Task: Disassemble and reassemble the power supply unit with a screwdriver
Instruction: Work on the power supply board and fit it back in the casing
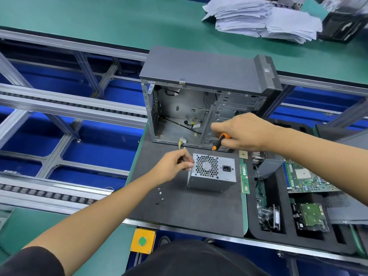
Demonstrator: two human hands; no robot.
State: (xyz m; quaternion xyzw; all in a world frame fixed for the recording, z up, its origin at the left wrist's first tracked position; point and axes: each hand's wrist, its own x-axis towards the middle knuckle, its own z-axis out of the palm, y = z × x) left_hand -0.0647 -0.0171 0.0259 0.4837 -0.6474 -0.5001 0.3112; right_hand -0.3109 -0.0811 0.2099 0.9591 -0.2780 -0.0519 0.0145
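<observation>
Resting on the dark foam mat (199, 212) in front of one open computer case (209, 96), a single power supply unit (212, 173) stands fan grille up, with four loose screws (160, 193) to its left. The right hand (242, 131) grips one orange-handled screwdriver (219, 142), its tip on the grille, while the left hand (173, 166) pinches the unit's upper left corner. One memory stick (244, 179) lies just right, beside a motherboard (304, 179) and hard drive (310, 217) in a foam tray (288, 239).
</observation>
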